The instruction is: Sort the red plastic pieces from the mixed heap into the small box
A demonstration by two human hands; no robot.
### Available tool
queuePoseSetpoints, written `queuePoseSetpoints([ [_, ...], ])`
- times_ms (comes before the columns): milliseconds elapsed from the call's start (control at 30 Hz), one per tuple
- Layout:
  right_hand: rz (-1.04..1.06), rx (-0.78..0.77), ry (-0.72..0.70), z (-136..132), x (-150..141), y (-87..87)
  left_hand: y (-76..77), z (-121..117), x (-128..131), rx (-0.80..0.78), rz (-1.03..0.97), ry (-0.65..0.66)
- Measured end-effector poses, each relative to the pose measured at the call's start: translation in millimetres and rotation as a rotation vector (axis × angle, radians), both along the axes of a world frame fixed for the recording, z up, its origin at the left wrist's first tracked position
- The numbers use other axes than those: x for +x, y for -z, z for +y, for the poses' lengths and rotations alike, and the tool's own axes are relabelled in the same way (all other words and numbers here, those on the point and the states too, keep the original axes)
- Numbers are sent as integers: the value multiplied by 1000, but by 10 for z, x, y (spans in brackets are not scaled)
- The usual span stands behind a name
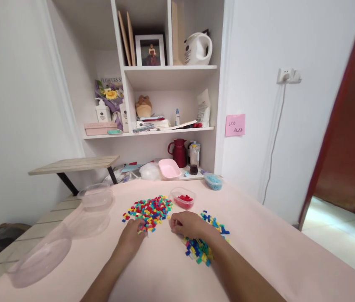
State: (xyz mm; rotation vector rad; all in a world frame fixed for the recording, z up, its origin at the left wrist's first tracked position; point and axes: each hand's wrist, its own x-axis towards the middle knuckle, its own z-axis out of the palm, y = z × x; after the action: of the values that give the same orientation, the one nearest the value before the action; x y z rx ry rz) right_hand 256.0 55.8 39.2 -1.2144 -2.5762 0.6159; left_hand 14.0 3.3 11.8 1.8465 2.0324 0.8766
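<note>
Curled both hands (187,223) near bricks (150,209), with room rightward to bench (268,235) edge. Couldn't tell grip; partly hid bricks under forearm (228,256).

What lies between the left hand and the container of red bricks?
The head view shows part of the multicoloured brick pile between the left hand and that container.

Can read "FLOWERS S" on the pale backing (110,79) of the bouquet (111,94) but cannot decipher the handwritten pink note (235,125).
</note>
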Motion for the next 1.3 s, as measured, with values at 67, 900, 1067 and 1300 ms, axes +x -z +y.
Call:
queuePoseSetpoints([
  [67,-26,9,-18,-13,14,-24,22,47,82,34,-14,42],
  [900,-7,106,252,-89,-420,-6,197,-64,226,219,114,91],
  [1067,-10,93,211,-71,-398,16,213,-56,179,217,118,122],
  [1300,5,77,165,-63,-381,15,197,-22,170,210,11,160],
])
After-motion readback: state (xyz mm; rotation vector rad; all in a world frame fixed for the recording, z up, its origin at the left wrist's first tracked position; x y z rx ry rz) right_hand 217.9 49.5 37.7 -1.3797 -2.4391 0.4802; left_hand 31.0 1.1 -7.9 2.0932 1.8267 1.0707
